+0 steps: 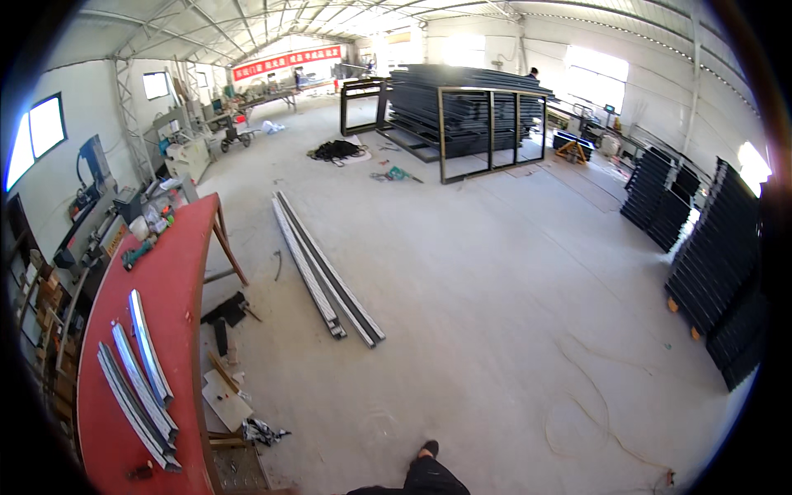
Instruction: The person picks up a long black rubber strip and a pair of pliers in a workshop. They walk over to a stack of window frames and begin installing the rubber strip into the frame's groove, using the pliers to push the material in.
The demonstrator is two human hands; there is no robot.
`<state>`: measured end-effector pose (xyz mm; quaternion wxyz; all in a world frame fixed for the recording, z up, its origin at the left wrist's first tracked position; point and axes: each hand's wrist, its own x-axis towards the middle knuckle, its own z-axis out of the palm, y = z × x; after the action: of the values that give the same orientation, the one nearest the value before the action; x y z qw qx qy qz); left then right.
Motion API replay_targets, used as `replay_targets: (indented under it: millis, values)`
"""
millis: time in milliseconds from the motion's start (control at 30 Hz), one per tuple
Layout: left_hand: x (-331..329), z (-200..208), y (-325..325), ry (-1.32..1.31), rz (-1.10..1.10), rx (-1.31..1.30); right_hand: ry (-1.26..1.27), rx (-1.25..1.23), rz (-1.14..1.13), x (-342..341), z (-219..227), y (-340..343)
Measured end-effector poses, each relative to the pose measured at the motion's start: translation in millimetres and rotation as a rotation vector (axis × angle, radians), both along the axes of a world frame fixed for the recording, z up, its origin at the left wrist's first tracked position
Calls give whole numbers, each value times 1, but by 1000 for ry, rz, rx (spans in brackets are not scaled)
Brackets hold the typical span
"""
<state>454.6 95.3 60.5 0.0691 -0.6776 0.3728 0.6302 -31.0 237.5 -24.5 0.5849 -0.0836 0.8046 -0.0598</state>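
Note:
Neither of my hands shows in the head view; only my dark-clothed leg (433, 478) and a dark shoe (428, 449) come in at the lower edge. To my left is a long red-topped table (186, 272). On it lie three metal profiles: a bright one (148, 351), a middle one (144, 384) and a grey one with a dark groove (132, 408). Farther up the table rests a green power drill (136, 254). Two long profile bundles (307, 264) lie side by side on the floor ahead.
Dark frames (462, 107) are piled at the back, with an upright frame (492, 136) before them. Dark profile stacks (714, 256) stand at right. A thin hose or cable (606, 412) trails over the floor. Scraps and a white board (224, 400) lie beside the table legs.

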Motion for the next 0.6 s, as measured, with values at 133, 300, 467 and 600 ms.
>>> replay_targets:
  millis: [133, 300, 467, 600]
  values:
    - [-41, 23, -84, 104, 302, 13, 83, -258, 166, -84, -11, -239]
    - [-95, -2, -185, 317, 685, 163, -1, -752, -117, -167, -14, -549]
    - [-116, -39, -292, 497, 1001, 243, -125, -881, 279, -64, 84, -751]
    - [-128, -39, -438, 553, 966, 242, -117, -514, 433, -113, 5, -788]
